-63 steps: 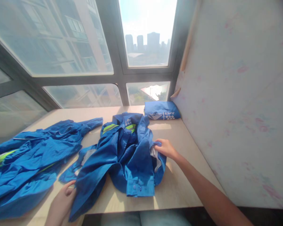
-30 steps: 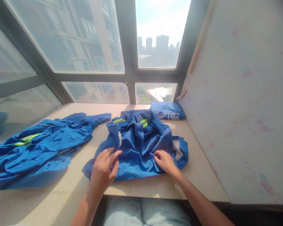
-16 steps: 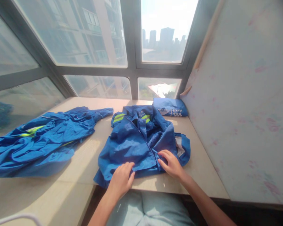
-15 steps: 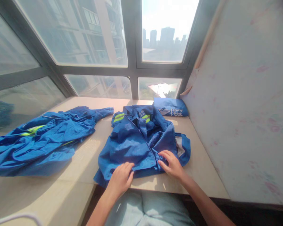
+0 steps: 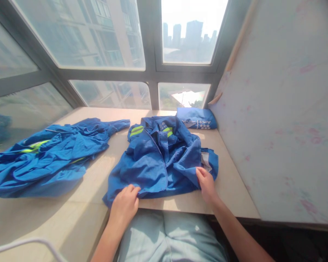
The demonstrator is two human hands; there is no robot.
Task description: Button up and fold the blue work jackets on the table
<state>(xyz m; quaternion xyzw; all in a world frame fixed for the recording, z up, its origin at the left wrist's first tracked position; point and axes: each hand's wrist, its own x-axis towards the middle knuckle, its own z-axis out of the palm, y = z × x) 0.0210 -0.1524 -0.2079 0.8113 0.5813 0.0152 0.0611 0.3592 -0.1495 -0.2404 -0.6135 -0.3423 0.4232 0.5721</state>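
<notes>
A blue work jacket (image 5: 158, 160) with green reflective stripes lies front side up on the wooden table (image 5: 224, 193), collar toward the window. My left hand (image 5: 124, 205) pinches the jacket's lower left hem at the table's near edge. My right hand (image 5: 206, 183) grips the lower right hem, where the fabric bunches and a white lining shows.
A heap of more blue jackets (image 5: 43, 156) covers the table's left side. A folded blue garment (image 5: 196, 123) with white print sits at the back right corner by the window. A pale wall panel (image 5: 284, 109) borders the table's right side. A white curved bar (image 5: 24, 245) shows bottom left.
My hands have slid apart along the bottom hem, the left moving left and the right moving right. The jacket front lies flatter and wider than before.
</notes>
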